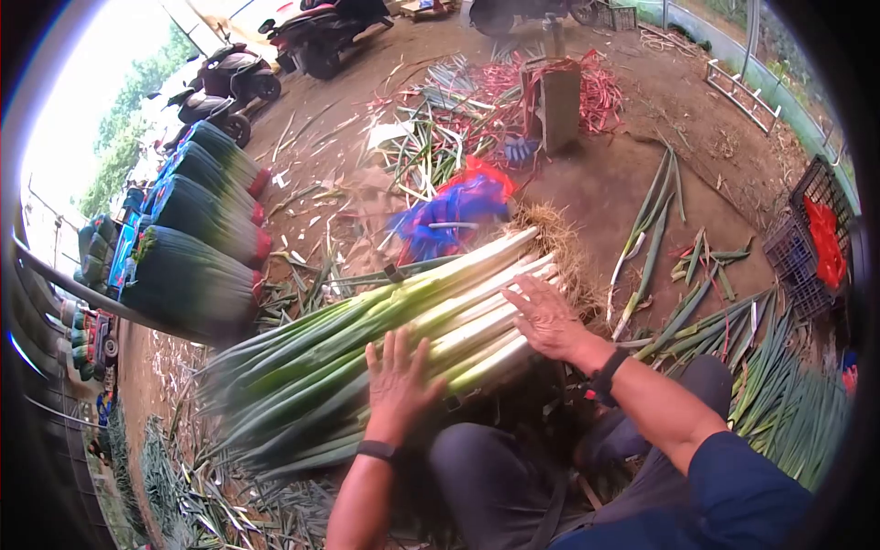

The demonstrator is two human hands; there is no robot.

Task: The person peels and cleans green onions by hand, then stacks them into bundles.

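- The bundle of long onions [403, 316] lies slantwise before my knees [490, 472], above the near part of the ground [655, 101]; its support is mostly hidden.
- My hands are apart, fingers spread: the left hand [400, 378] is over the bundle's near edge, at the green stalks, the right hand [543, 318] over the white root end.
- Black crates [796, 266] stand near the ground's right edge.

long stalks [412, 301] — dark green fading to white | left wristband [375, 450]: black | sleeve [747, 477]: navy | loose strips [600, 92] — red
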